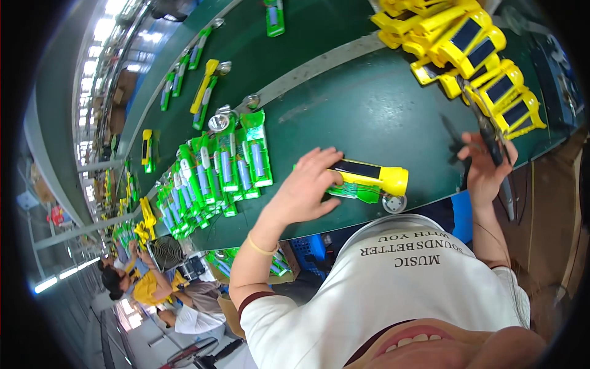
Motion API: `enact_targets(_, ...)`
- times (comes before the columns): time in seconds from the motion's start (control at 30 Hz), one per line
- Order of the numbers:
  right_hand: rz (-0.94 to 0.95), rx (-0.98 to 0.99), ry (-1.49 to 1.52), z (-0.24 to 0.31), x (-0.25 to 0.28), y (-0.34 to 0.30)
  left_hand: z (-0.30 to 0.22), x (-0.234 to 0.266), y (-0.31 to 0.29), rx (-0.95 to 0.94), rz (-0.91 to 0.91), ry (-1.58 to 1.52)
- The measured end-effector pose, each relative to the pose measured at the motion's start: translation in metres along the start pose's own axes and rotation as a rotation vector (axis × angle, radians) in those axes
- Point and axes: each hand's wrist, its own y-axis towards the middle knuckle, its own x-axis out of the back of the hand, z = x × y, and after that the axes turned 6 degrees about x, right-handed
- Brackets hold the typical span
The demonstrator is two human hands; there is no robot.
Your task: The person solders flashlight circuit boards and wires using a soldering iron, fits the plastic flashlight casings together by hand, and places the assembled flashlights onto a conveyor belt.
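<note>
your view is bright and evenly lit by ceiling strip lights [101, 37] glowing white at the upper left. the green counter [369, 111] shows a soft sheen and faint shadows. the fisheye bends straight edges hard, the corners fall to black, and the far left background is small and blurred.

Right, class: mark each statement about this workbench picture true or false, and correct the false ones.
1. The left hand rests on a yellow torch lying on the green bench. True.
2. The right hand is empty. False: it grips a dark tool.
3. Green torch halves lie in a cluster to the left of the left hand. True.
4. The pile of yellow housings lies at the bench's near left corner. False: it is at the upper right.
</note>
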Motion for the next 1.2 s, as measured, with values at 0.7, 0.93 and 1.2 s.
enact_targets(0.7,-0.081,-0.136,-0.126,-0.008,-0.01,-0.017,0.202,0.076,0.217,0.37,-1.193,0.034)
enact_targets(0.93,0.013,-0.12,-0.029,-0.007,0.006,-0.02,0.226,0.083,0.229,1.121,-0.648,-0.085)
enact_targets(1.2,-0.003,-0.163,0.124,-0.007,0.011,-0.008,0.174,0.079,0.165,0.55,-1.13,-0.073)
